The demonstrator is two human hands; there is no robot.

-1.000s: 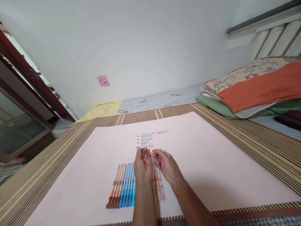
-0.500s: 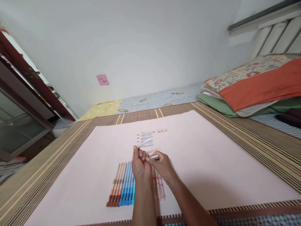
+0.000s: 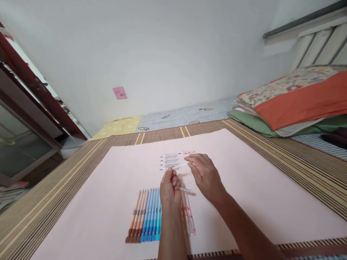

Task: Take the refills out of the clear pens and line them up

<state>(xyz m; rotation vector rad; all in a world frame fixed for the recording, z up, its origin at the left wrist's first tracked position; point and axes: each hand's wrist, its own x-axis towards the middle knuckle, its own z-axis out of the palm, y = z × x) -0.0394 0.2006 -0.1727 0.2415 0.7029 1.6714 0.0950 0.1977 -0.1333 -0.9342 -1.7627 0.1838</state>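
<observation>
My left hand (image 3: pixel 170 186) is closed, palm up. A thin white pen refill (image 3: pixel 180 166) sticks out to the right from between its thumb and fingers. Lower in the same fist lies a clear pen barrel (image 3: pixel 187 190), pointing right. At the refill's far end is my right hand (image 3: pixel 207 177), thumb and index finger slightly apart around the tip. Behind the hands, several clear pen parts with dark-tipped refills (image 3: pixel 168 160) lie in a short stack of rows. A pink-marked clear pen (image 3: pixel 187 152) lies just right of them.
Brown-and-peach pens (image 3: pixel 138 216) and blue pens (image 3: pixel 150 215) lie side by side left of my left forearm. Clear pens with pink marks (image 3: pixel 190 216) lie on its right. Beneath is a pale pink sheet (image 3: pixel 81 213) on a striped mat (image 3: pixel 260 155). Folded bedding (image 3: pixel 298 101) sits at right.
My right hand has left the pen barrel and moved up and right to the refill's end. The barrel now stays in my left hand, and the refill has tilted flatter.
</observation>
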